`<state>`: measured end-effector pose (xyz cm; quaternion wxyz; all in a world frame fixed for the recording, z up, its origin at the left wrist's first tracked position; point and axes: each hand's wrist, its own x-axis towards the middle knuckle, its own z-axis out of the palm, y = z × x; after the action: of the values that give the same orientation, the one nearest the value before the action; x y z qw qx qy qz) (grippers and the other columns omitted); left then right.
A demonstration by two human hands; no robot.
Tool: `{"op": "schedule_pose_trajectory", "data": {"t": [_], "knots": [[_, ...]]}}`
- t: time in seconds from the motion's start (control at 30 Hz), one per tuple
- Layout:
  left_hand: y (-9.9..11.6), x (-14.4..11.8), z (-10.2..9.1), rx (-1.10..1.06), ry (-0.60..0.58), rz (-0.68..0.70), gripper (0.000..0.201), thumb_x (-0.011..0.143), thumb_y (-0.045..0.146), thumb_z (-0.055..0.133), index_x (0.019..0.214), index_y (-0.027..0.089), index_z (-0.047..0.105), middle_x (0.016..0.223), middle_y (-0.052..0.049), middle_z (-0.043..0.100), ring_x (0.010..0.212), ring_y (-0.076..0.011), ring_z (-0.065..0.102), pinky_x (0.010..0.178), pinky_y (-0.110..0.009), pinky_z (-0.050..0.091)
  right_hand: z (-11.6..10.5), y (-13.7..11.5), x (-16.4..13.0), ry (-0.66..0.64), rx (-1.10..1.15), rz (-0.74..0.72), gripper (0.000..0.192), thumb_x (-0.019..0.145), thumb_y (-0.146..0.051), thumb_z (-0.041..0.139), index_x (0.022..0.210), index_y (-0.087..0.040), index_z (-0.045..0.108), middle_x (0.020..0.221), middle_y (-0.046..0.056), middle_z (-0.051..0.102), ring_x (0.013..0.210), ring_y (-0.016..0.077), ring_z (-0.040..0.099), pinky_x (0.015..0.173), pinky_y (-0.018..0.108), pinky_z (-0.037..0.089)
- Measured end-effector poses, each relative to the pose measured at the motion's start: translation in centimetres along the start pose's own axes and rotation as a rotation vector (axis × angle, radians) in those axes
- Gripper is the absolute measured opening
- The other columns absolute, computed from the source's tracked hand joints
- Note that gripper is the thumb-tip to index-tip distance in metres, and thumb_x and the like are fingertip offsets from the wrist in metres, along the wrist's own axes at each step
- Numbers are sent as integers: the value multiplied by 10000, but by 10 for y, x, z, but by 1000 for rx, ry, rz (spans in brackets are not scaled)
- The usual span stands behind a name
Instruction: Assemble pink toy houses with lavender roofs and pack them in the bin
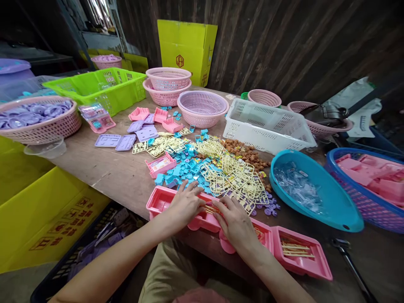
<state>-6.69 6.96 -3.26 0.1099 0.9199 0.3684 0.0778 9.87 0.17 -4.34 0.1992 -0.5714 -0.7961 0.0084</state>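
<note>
a worn wooden table (104,168), grainy and matte, fills the view, its near edge running from nine o'clock down towards five o'clock. at eleven o'clock a lime green slotted plastic crate (94,86) sits by a round pink basket (41,126) full of lilac discs; at twelve o'clock stacked pink colanders (167,86) and a paler one (202,108) stand before a yellow carton (186,46). a white latticed rectangular basket (268,126) lies at one o'clock, a glossy teal oval basin (334,202) with clear plastic bits at three o'clock, touching a blue mesh basket (362,198) of pink trays at the right edge. in the middle spreads a loose heap of cream sprue frames (227,172), thin and gridded, over small turquoise parts (179,170), with brown pieces (246,152) behind. flat lilac panels (126,141) lie at ten o'clock. along the near edge sits a row of shallow pink moulded trays (164,200), smooth with rounded corners, the far right tray (299,252) holding cream sticks and overhanging the table edge. the left hand (186,204) rests flat on the middle tray, fingers spread lightly, holding nothing i can make out. the right hand (235,221) lies just beside it, fingers bent down onto cream sticks (211,209) in the tray; whether it pinches them cannot be told. bare wood lies open at eight o'clock; the centre is crowded.
</note>
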Motion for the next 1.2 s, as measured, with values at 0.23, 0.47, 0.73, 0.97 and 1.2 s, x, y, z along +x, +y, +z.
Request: {"op": "schedule_pose_trajectory", "data": {"t": [0.23, 0.47, 0.73, 0.97, 1.2], "knots": [[0, -1, -2, -19, 78, 84, 134, 823, 237, 602, 888, 280, 711, 1221, -70, 580, 1230, -284, 444, 1038, -547, 293, -30, 52, 10, -40, -68, 279, 186, 844, -155, 491, 983, -182, 611, 915, 81, 604, 872, 222, 576, 745, 341, 457], [17, -6, -1, -105, 160, 181, 156, 863, 230, 537, 946, 231, 669, 1156, -78, 604, 1205, -258, 469, 1041, -513, 315, -23, 77, 23, -441, -165, 400, 288, 663, -150, 714, 923, -163, 591, 919, 91, 625, 816, 232, 608, 646, 279, 394], [-13, -11, -3, -116, 296, 83, 181, 855, 214, 541, 1008, 207, 638, 1092, -80, 641, 1092, -248, 552, 998, -513, 356, -15, 91, 32, -468, 38, 370, 69, 712, -107, 574, 728, -170, 552, 719, 28, 610, 667, 157, 551, 572, 233, 329], [-53, 47, -20, 24, 88, -37, 181, 864, 209, 506, 986, 158, 630, 995, -97, 653, 951, -234, 592, 869, -411, 426, -31, 99, 42, -316, 266, 376, 125, 805, -269, 427, 699, -205, 446, 681, 6, 557, 639, 150, 506, 570, 255, 387], [-54, 129, 5, 24, -93, 147, 274, 648, 37, 665, 899, 138, 624, 970, -96, 652, 1002, -254, 566, 939, -403, 337, -33, 76, 53, -174, 518, 400, 165, 788, -355, 437, 829, -198, 464, 704, -7, 513, 645, 147, 497, 553, 250, 395]]}}
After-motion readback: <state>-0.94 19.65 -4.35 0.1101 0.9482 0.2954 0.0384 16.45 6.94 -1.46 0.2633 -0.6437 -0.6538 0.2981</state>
